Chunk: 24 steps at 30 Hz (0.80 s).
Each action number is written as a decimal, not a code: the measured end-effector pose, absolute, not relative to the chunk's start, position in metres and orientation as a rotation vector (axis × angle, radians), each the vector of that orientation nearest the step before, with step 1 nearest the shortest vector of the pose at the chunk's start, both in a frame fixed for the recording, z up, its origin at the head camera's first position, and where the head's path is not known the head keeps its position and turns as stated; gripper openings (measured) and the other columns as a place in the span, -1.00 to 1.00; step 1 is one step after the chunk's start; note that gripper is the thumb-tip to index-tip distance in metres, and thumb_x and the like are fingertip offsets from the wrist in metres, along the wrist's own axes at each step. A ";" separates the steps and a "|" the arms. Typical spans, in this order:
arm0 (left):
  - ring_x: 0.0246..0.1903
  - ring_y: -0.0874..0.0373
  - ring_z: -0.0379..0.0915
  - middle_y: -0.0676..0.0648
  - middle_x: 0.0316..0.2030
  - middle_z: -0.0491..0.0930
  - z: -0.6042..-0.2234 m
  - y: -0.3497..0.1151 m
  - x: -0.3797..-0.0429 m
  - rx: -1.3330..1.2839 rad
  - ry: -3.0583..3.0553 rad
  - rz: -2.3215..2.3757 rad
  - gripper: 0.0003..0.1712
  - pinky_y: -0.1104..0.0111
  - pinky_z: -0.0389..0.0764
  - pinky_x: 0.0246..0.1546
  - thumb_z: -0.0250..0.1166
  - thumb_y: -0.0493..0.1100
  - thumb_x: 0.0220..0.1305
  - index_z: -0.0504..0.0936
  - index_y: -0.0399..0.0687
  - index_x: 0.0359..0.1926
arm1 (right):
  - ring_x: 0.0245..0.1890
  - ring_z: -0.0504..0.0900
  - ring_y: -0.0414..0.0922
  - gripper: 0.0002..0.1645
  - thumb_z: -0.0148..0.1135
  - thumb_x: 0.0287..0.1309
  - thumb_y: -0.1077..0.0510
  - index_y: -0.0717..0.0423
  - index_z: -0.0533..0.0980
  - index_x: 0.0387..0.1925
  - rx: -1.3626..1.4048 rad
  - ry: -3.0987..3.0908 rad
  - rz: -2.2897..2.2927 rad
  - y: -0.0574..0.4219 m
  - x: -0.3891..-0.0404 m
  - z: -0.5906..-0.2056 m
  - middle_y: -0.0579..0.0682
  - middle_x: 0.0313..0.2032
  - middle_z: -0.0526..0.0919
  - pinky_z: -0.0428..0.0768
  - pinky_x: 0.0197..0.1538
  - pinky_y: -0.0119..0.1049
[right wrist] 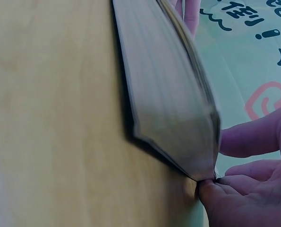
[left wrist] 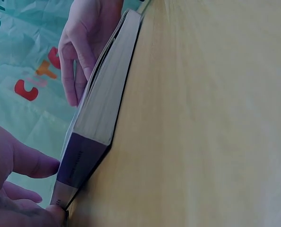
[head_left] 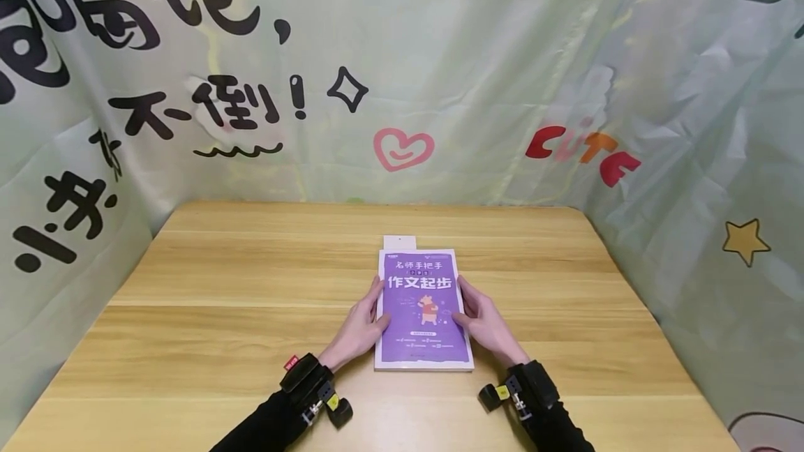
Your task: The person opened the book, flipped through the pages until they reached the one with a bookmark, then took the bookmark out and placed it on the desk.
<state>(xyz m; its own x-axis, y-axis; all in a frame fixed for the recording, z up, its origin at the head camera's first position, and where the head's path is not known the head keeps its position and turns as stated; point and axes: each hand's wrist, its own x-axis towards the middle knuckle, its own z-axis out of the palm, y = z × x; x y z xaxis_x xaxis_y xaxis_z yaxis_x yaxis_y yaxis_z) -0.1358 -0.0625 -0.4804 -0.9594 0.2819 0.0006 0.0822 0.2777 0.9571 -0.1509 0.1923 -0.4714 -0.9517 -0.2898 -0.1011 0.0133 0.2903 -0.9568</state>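
A thick purple book with white lettering and a small pink bear on its cover lies between both hands over the table. My left hand grips its left side, thumb at the cover's edge and fingers along the spine, which shows purple in the left wrist view. Opposite, my right hand holds the page-edge side, with its thumb on the cover; in the right wrist view its fingertips sit at the book's lower corner. Beyond the book's top edge a white card-like piece sticks out, its lower part hidden.
The wooden table extends around the book on all sides. Printed cloth curtains with lettering, a heart and a star hang behind and beside it. A black camera band sits on each wrist.
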 end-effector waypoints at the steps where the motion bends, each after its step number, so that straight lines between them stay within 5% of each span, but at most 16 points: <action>1: 0.58 -0.24 -0.22 -0.41 0.58 -0.25 -0.480 -0.063 -0.136 0.341 2.372 1.759 -0.20 0.07 0.00 0.54 0.04 -0.47 0.32 -0.03 -0.48 0.52 | 0.59 -0.12 0.17 -0.08 -0.01 0.26 0.53 0.41 -0.17 0.54 -0.251 2.305 -1.716 0.192 -0.151 -0.471 0.32 0.58 -0.18 -0.03 0.58 -0.12; 24: 0.56 -0.23 -0.08 -0.27 0.61 -0.17 -0.464 -0.082 -0.108 0.663 2.621 1.292 -0.22 -0.13 0.05 0.54 0.14 -0.30 0.36 0.08 -0.31 0.54 | 0.58 -0.03 0.18 -0.10 0.05 0.27 0.48 0.40 -0.10 0.54 -0.329 2.350 -1.692 0.194 -0.140 -0.466 0.33 0.57 -0.08 0.01 0.56 -0.05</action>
